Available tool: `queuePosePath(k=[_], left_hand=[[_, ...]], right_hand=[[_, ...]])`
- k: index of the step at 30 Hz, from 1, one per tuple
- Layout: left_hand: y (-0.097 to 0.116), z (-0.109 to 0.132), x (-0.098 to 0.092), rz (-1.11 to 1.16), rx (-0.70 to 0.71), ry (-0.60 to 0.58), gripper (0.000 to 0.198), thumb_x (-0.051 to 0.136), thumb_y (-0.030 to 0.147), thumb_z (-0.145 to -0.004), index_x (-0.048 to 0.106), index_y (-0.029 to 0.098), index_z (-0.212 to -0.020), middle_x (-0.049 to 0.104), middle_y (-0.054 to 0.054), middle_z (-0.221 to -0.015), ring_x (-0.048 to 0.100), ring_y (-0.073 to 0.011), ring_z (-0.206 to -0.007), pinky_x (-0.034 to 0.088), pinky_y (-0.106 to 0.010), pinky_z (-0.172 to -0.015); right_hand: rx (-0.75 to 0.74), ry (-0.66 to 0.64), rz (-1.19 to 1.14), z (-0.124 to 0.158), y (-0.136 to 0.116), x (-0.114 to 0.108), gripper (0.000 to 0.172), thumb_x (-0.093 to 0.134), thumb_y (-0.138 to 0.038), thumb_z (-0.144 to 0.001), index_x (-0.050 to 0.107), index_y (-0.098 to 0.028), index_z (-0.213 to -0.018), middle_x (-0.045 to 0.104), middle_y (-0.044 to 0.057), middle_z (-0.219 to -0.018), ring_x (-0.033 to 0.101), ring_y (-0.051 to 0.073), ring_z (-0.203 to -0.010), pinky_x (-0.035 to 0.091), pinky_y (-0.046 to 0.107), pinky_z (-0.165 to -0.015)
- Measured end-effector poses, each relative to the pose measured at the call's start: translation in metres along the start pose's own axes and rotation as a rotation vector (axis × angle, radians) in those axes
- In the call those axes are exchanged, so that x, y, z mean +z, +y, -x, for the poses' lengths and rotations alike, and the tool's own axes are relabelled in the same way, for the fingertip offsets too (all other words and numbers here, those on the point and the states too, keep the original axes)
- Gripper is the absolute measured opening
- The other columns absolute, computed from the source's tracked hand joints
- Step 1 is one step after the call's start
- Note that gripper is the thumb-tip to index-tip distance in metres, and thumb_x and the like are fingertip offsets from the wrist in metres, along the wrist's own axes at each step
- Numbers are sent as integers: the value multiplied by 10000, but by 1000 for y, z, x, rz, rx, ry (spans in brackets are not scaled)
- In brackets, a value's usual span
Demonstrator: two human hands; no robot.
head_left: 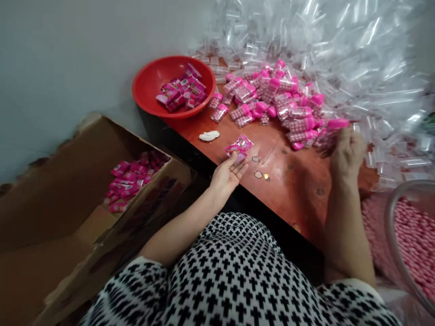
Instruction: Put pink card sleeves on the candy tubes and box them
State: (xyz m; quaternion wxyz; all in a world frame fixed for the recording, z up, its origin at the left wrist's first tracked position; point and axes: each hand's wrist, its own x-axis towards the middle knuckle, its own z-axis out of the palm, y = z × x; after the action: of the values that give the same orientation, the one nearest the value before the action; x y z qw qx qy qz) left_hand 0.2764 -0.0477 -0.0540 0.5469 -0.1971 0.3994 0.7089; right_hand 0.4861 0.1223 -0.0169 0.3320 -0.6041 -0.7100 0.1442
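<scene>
Across the far side of the counter, a great heap of clear tubes; to the left, a carton with pink packets inside; at lower right, a tub of pink beads; in front of the tubes, a pile of pink-capped bottles; left of that, a red bowl holding more packets. Right hand blurred at the pile's right edge, fingers bent by a pink cap; no telling whether gripping. Left hand at the near edge, thumb and fingers narrow on a packet, another touching just beyond. Near these, a white scrap. Probably best to pinch the packet by its edge, thumb light, so as not to drag its neighbour; right fingers better kept clear of the loose pile.
</scene>
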Motion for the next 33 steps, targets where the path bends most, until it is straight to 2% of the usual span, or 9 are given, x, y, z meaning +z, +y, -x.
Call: queuePosePath(k=[3,4,6,9,15,20,23,26,33], left_hand=[[-4,3,-1,26,0,-1,67,705,168,-823,670,127,-783,707,-63,-722,706,-150,-686,585,-263,-726],[-5,5,-1,34,-7,-7,70,691,165,-834,669,128,-779,704,-62,-713,706,-151,-683,585,-268,-732],[-7,8,0,47,-26,-27,83,681,164,-843,665,126,-771,703,-64,-703,706,-156,-676,586,-275,-732],[-10,14,0,44,-51,-51,105,700,185,-832,658,115,-765,709,-76,-713,702,-154,-655,583,-257,-689],[-14,23,2,58,-29,-132,111,693,171,-838,639,113,-760,697,-45,-690,666,-119,-598,558,-223,-608],[-20,30,1,-41,34,-204,242,815,250,-714,617,111,-706,646,-15,-606,594,-89,-507,476,-185,-491],[-22,31,-2,-153,78,-257,382,883,352,-591,589,113,-643,579,17,-523,511,-64,-431,383,-169,-406],[-20,28,-5,-241,146,-328,454,912,403,-496,591,109,-626,577,18,-522,507,-70,-434,392,-183,-412],[-14,16,-9,-405,187,-422,456,907,424,-475,577,117,-548,568,6,-489,504,-82,-416,370,-199,-397]], right_hand=[[125,-410,-691,78,-30,7,362,543,-569,-873,590,-227,-763,671,65,-716,632,164,-547,486,279,-455],[174,-516,-824,100,-38,11,335,646,-564,-803,618,-231,-825,679,34,-734,629,150,-541,511,274,-459],[221,-599,-939,133,-51,19,334,743,-503,-737,643,-242,-919,692,2,-784,646,135,-591,565,272,-510],[236,-562,-946,157,-62,26,320,743,-459,-750,647,-246,-970,698,-11,-802,666,134,-644,613,289,-586],[245,-550,-906,169,-71,33,310,723,-441,-773,634,-235,-987,694,-19,-792,674,135,-664,635,309,-652],[240,-516,-905,173,-74,38,314,709,-443,-786,631,-209,-981,698,-12,-790,663,121,-628,628,288,-623],[243,-561,-951,171,-74,40,324,716,-448,-777,626,-203,-969,702,-9,-780,655,115,-598,618,275,-579],[254,-601,-1017,169,-71,42,342,718,-464,-772,616,-195,-957,692,-17,-754,642,108,-563,601,258,-529],[144,-515,-945,174,-64,50,302,699,-416,-806,616,-210,-1011,681,-14,-810,671,113,-654,621,262,-613]])
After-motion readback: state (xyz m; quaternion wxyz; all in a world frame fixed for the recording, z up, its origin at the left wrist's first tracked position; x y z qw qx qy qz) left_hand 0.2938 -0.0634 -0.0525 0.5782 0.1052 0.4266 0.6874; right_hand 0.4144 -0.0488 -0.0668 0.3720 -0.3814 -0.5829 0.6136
